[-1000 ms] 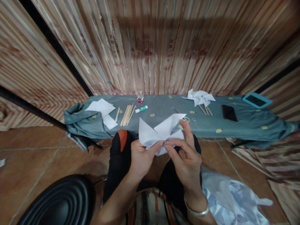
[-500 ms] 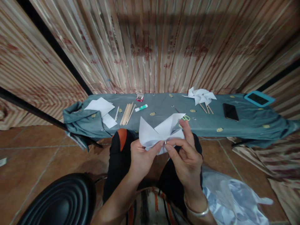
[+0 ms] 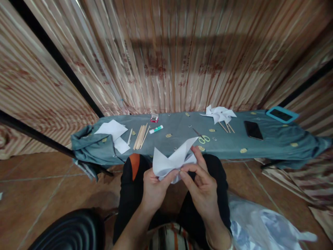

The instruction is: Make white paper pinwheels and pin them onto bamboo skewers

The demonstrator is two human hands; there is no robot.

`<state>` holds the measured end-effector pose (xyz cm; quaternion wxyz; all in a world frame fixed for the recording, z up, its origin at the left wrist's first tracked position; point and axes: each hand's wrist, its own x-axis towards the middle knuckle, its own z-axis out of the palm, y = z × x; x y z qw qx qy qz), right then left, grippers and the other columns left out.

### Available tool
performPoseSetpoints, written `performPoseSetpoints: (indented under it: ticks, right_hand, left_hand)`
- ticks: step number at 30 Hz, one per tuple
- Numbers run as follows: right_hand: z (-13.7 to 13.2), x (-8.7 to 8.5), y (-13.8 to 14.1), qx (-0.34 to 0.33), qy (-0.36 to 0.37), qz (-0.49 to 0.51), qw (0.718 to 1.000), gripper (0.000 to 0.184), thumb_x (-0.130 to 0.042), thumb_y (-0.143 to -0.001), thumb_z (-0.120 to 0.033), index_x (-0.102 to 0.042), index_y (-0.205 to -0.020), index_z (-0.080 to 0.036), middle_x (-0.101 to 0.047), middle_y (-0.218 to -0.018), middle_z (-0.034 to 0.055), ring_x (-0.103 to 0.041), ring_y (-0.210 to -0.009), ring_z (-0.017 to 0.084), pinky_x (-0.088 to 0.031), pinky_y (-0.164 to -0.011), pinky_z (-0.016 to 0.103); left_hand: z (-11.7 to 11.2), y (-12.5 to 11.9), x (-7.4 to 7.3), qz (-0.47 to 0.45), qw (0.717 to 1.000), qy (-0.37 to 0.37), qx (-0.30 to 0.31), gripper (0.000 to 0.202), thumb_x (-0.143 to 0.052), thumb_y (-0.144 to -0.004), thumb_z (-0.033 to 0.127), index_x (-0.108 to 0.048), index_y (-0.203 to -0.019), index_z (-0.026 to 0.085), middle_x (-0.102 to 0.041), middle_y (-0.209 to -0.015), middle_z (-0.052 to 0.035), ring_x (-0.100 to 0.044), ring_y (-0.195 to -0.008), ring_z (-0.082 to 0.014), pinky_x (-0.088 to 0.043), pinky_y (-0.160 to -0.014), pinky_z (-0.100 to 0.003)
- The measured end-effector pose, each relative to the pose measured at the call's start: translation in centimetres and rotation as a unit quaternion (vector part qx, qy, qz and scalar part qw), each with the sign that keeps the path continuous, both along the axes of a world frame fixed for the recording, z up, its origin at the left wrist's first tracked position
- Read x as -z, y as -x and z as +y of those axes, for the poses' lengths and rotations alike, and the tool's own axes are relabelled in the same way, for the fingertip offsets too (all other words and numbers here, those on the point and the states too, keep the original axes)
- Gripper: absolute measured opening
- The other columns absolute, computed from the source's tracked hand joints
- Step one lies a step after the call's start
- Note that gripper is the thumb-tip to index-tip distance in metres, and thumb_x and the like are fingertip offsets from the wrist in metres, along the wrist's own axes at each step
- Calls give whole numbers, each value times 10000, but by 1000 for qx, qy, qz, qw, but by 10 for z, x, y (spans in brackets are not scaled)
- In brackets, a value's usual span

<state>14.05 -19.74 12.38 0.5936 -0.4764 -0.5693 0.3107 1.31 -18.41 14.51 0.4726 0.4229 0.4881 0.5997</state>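
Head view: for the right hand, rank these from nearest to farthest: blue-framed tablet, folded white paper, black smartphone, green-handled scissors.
1. Folded white paper: touching the right hand.
2. Green-handled scissors: just ahead of the hand.
3. Black smartphone: ahead and well to the right.
4. Blue-framed tablet: beyond the smartphone, farther right.

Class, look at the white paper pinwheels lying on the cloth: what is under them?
Wooden sticks poke out from under the pinwheels, lying on the cloth. The sticks' far ends and the cloth directly beneath are covered.

held paper (image 3: 166, 165) before bench (image 3: 179, 123) | on bench: sticks (image 3: 141, 136) left | pinwheels (image 3: 221, 114) right
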Motion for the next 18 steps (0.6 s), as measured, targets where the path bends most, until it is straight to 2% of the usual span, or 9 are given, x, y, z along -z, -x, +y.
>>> performPoseSetpoints:
  ticks: [7, 11, 13, 15, 18]
  right_hand:
    - [4, 7, 4, -4, 4, 7, 1000, 114, -662, -858, -285, -687, -778, -209, -451, -1509, 100, -327, -1450, 272, -291, -1161, 449]
    - [3, 6, 7, 23, -3, 13, 1000, 65, -680, -842, -277, -681, -859, -215, -437, -1515, 113, -375, -1424, 268, -380, -1109, 431]
    - [2, 5, 9, 50, -4, 22, 998, 179, -707, -816, -281, -663, -977, -217, -414, -1526, 126, -396, -1410, 271, -403, -1096, 438]
    - [2, 5, 10, 75, -6, 24, 997, 379, -730, -792, -284, -616, -1148, -219, -405, -1529, 135, -397, -1408, 275, -391, -1112, 463]
    - [4, 4, 7, 73, 9, 16, 997, 643, -737, -786, -291, -480, -1372, -226, -457, -1494, 135, -432, -1383, 268, -389, -1123, 471]
  left_hand:
    - [2, 2, 6, -8, 1000, 16, -12, 175, -829, -570, 282, -787, -682, 154, -762, -684, -62, -692, -599, -205, -578, -588, -283]
    - [3, 3, 8, -23, 999, 21, -11, 209, -842, -557, 299, -790, -698, 155, -769, -711, -69, -706, -620, -217, -591, -611, -301]
    - [3, 3, 8, -27, 999, 26, -13, 218, -844, -551, 303, -791, -704, 157, -773, -725, -72, -710, -625, -217, -594, -622, -305]
    - [3, 4, 8, -22, 999, 30, -14, 208, -843, -552, 302, -788, -690, 156, -772, -717, -72, -709, -618, -215, -594, -624, -303]
    - [3, 6, 8, -9, 999, 30, -15, 189, -843, -548, 292, -783, -663, 154, -768, -698, -72, -706, -607, -215, -590, -606, -296]
